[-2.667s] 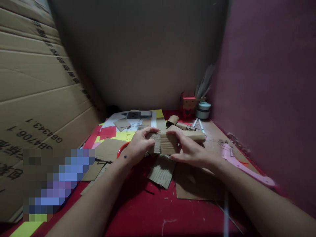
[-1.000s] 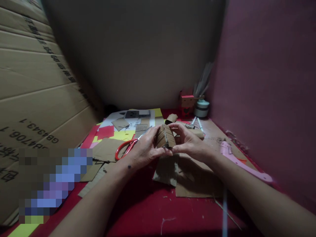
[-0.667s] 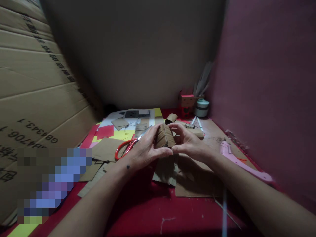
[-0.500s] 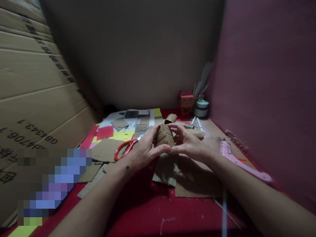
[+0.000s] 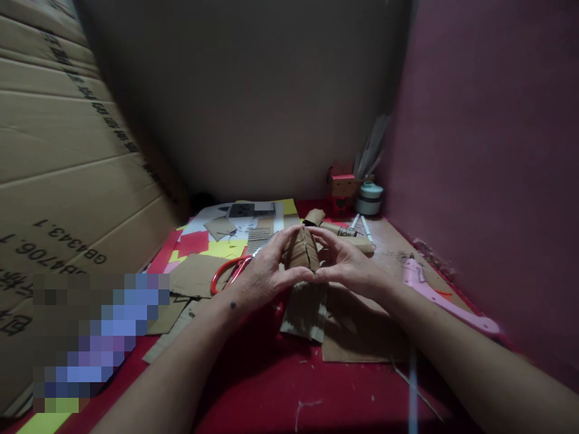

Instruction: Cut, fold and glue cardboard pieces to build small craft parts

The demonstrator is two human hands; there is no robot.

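Between my two hands is a small folded piece of cardboard (image 5: 299, 254), creased along its length with a seam down the middle. My left hand (image 5: 269, 262) grips its left side, thumb at the near end and fingers at the far end. On the other side, my right hand (image 5: 341, 262) holds it the same way, and both thumb tips meet at the near end. Just below lies a ribbed cardboard strip (image 5: 304, 310); whether it joins the held piece I cannot tell. Red-handled scissors (image 5: 230, 271) lie beside my left hand, their blades partly hidden by it.
A pink glue gun (image 5: 446, 298) lies to the right, near the wall. Flat cardboard (image 5: 362, 337) sits under my right forearm. Farther back are coloured papers (image 5: 194, 242), a cardboard roll (image 5: 314, 217), a small box figure (image 5: 342, 194) and a teal jar (image 5: 370, 199). A large carton (image 5: 67, 157) stands left.
The held cardboard has turned slightly, its seam now leaning a little more to the right at the near end. Both hands keep nearly the same grip.
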